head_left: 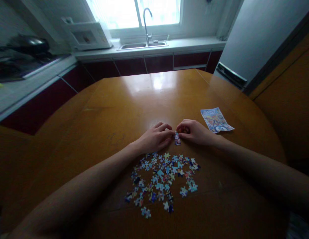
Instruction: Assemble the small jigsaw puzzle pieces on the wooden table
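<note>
My left hand (158, 136) rests on the table, fingers bent together, its fingertips at the left edge of a small strip of joined jigsaw puzzle pieces (177, 140). From the other side my right hand (195, 131) pinches the strip's far end between thumb and fingers. The fingertips partly cover that end, so the exact piece under them is hidden. Nearer to me lies a loose spread of many jigsaw pieces (160, 173), mostly light blue, white and dark blue. Beyond my right wrist is a printed picture sheet (216, 119) with slightly curled edges.
The wooden table (114, 109) has rounded sides. Behind it runs a counter with a sink (134, 46), a faucet (145, 25) and a white microwave-like box (87, 36). A dark pan (32, 44) stands on the stove at left; a fridge (259, 39) stands at right.
</note>
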The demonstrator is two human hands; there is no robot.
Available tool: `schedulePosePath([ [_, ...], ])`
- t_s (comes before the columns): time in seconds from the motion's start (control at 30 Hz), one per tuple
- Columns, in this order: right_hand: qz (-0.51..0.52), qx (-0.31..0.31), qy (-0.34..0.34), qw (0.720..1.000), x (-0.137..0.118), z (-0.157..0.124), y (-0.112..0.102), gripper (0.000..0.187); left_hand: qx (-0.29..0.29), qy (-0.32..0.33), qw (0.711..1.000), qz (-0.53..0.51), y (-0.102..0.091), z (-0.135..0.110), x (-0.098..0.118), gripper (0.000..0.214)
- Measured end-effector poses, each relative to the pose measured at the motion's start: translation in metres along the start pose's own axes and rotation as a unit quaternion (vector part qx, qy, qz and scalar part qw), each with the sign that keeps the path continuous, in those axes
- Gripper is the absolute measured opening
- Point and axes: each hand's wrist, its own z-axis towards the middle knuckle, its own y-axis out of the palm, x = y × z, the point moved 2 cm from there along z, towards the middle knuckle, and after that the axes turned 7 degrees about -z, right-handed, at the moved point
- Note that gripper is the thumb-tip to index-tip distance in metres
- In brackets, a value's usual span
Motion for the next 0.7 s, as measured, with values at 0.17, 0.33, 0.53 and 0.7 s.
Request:
schedulePosePath([
  [0.17,0.037,0.01,0.03,0.999,0.0051,0.002,0.0022,0.014,0.005,-0.013,1.0,-0.01,0.0001,0.0008,0.0007,0.025],
  [0.33,0.042,0.02,0.037,0.998,0.0077,0.0024,0.0037,0.015,0.022,-0.019,0.999,-0.02,-0.0005,0.0006,0.0004,0.026],
  [0.53,0.034,0.022,0.036,0.999,0.0065,0.002,0.004,0.014,-0.001,-0.008,1.0,0.016,0.0022,-0.0006,0.0005,0.025],
  [0.7,0.036,0.024,0.038,0.998,0.005,0.0017,0.0045,0.013,0.012,-0.023,1.0,-0.009,0.0011,0.0006,0.0015,0.027],
])
